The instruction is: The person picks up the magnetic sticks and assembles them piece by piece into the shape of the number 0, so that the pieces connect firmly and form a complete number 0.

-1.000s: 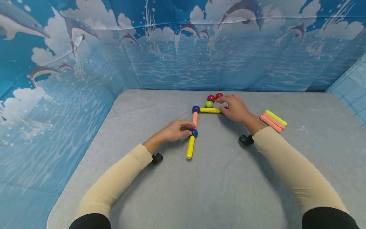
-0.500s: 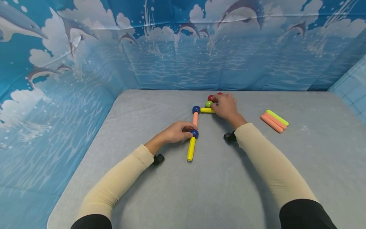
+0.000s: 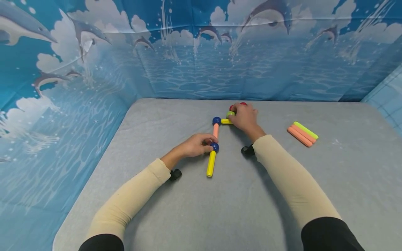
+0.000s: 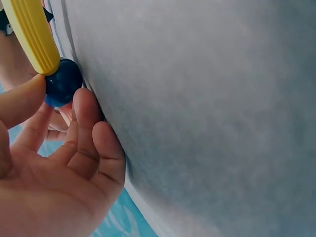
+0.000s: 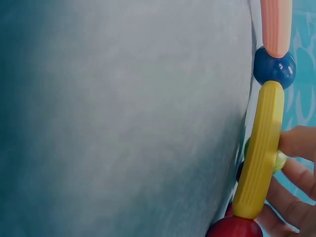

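On the grey-covered table, ribbed plastic sticks and balls form a bent chain. My left hand (image 3: 195, 144) pinches the near blue ball (image 3: 215, 147) between thumb and fingers. A yellow stick (image 3: 211, 164) runs from that ball toward me, and a salmon stick (image 3: 215, 130) leads away to the far blue ball (image 3: 216, 120). From there a second yellow stick (image 5: 260, 148) extends right to a red ball (image 5: 236, 228), hidden by my hand in the head view. Just behind this stick, my right hand (image 3: 245, 118) holds a green ball (image 5: 281, 162) between thumb and fingers.
Two more red balls, one of them (image 3: 243, 103) at the back edge, lie partly hidden behind my right hand. Off to the right, two salmon sticks (image 3: 299, 136) and a yellow-green stick (image 3: 306, 130) lie side by side. A dolphin-print curtain (image 3: 201, 76) borders the table.
My right hand has moved left from the red ball at the stick's end to the green ball and taken hold of it. The left hand keeps its grip on the near blue ball.
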### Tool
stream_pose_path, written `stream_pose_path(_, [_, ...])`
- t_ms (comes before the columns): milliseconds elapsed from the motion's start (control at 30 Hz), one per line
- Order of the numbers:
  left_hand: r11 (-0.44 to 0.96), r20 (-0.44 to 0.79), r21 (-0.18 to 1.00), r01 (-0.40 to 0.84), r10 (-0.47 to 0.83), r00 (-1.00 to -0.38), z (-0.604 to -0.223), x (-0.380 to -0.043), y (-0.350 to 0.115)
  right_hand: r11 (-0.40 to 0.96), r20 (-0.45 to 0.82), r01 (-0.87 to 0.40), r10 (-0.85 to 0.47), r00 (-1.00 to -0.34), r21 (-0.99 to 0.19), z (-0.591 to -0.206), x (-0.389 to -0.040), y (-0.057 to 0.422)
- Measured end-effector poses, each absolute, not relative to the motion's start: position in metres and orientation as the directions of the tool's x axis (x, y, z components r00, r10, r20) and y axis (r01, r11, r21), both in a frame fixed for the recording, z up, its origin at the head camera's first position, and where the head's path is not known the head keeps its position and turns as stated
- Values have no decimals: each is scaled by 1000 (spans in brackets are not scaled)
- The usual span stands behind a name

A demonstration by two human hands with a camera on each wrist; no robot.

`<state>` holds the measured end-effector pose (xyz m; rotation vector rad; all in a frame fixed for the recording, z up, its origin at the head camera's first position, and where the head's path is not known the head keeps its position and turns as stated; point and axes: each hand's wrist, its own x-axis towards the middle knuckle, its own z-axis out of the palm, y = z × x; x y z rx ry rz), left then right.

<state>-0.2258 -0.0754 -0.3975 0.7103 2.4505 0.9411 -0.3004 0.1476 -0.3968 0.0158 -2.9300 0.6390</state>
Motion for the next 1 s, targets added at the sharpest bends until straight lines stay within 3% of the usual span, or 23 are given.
stream_pose_path(300, [650, -228, 712, 265, 571, -789, -397, -226, -74, 865, 223, -160, -57, -973, -476, -389, -284, 160])
stream_pose_path(600, [649, -239, 718, 251, 569, -787, -395, -226, -74, 737, 177, -260, -191, -966, -624, -377, -254, 182])
stream_pose_path(833, [649, -238, 715, 261, 577, -781, -396, -227, -75, 688, 128, -382, -391, -912, -618, -377, -217, 193])
stream_pose_path(1000, [654, -238, 709, 264, 574, -784, -397, -227, -76, 681, 64, -365, -424, -903, -634, -383, -189, 197])
